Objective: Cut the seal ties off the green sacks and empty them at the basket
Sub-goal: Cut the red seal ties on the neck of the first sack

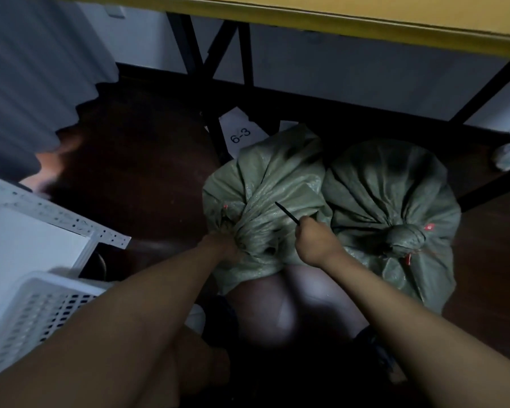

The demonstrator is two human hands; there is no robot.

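Green sack (pixel 265 184) neck gripped by left hand (pixel 221 242); right hand (pixel 315 242) clenches black tool (pixel 286 212); paper (pixel 240 136) reads "6-3"

Two green sacks stand side by side on the dark floor (pixel 136 160) under a yellow bench (pixel 365 22). The left hand (pixel 221 245) grips the gathered neck of the near sack (pixel 265 189). The right hand (pixel 314 240) is closed on a thin black tool (pixel 286 212), its tip pointing up-left over that sack. The second sack (pixel 395 195) is tied shut, a red tag (pixel 430 227) at its knot. A white basket (pixel 39 313) sits at lower left. A paper marked "6-3" (pixel 240 136) lies behind the sacks.
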